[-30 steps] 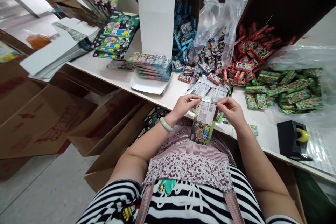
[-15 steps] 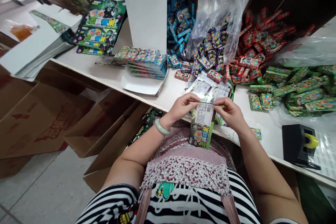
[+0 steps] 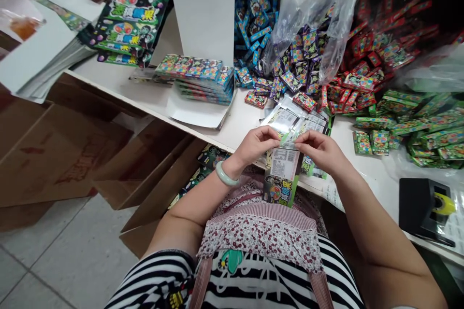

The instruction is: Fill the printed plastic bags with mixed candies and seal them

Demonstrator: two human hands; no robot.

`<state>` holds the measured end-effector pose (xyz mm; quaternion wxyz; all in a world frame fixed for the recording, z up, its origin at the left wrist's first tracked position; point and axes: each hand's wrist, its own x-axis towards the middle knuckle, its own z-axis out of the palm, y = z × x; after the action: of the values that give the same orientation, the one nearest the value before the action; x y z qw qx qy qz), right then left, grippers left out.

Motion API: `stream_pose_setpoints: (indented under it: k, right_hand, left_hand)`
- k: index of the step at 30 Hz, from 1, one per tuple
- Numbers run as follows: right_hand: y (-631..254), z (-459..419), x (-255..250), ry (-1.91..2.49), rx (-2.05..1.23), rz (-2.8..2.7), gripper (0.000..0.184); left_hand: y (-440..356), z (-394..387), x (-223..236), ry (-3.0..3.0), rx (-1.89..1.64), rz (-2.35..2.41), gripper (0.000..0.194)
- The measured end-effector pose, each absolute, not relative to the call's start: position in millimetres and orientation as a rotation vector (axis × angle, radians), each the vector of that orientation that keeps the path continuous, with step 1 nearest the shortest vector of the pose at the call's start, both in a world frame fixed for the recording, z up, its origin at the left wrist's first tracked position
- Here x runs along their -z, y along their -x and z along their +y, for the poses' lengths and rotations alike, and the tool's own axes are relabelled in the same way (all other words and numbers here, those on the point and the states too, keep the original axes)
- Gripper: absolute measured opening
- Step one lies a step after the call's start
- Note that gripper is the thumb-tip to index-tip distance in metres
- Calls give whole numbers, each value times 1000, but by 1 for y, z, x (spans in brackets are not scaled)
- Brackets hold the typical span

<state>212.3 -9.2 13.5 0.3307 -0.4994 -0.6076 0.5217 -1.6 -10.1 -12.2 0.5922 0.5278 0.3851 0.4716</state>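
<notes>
A flat printed candy pouch (image 3: 280,188), black and green with a pale label panel, hangs upright in front of the apron at the table's front edge. My left hand (image 3: 258,145) pinches its top edge at the left corner. At the other end of that edge, my right hand (image 3: 319,150) grips it between thumb and fingers. Whether the pouch's mouth is sealed I cannot tell. Just behind my hands more silver-backed pouches (image 3: 284,118) lie overlapping on the white table (image 3: 232,128).
Heaps of small candy boxes lie behind: blue (image 3: 253,24), purple (image 3: 302,63), red (image 3: 377,58) and green (image 3: 427,120). A tape dispenser (image 3: 416,205) stands at right. Stacked box strips (image 3: 203,82) sit in a white tray at left. Cardboard cartons (image 3: 54,154) stand below.
Both hands keep hold of the pouch's top edge, which has dropped slightly in view. The table and its heaps have shifted a little as the head view moved.
</notes>
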Motion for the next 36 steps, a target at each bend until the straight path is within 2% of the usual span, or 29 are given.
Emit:
stream_pose_setpoints:
  k: [5, 9, 14, 18, 30, 34, 36]
  right_hand:
    - [-213, -29, -18, 1219, -1120, -1762, 24]
    - [-211, -43, -13, 1164, -895, -1806, 13]
    - [-210, -51, -6, 1161, -833, -1739, 5]
    - [-212, -54, -2, 1167, -813, -1692, 3]
    - [-210, -54, 9, 1118, -775, -1640, 8]
    - [-261, -60, 9, 1196, -970, -1627, 20]
    - [-307, -67, 14, 1363, -885, -1504, 25]
  left_hand:
    - [18, -21, 21, -1382, -1085, 784, 19]
    - [17, -26, 30, -1403, -1111, 727, 18]
    - [8, -28, 31, -1331, -1081, 736, 21]
    - [5, -27, 25, -1424, -1102, 758, 16]
    - [-8, -15, 25, -1495, -1072, 923, 14]
    - [-15, -8, 33, -1531, -1124, 982, 9]
    - [-14, -6, 36, -1554, -1128, 976, 9]
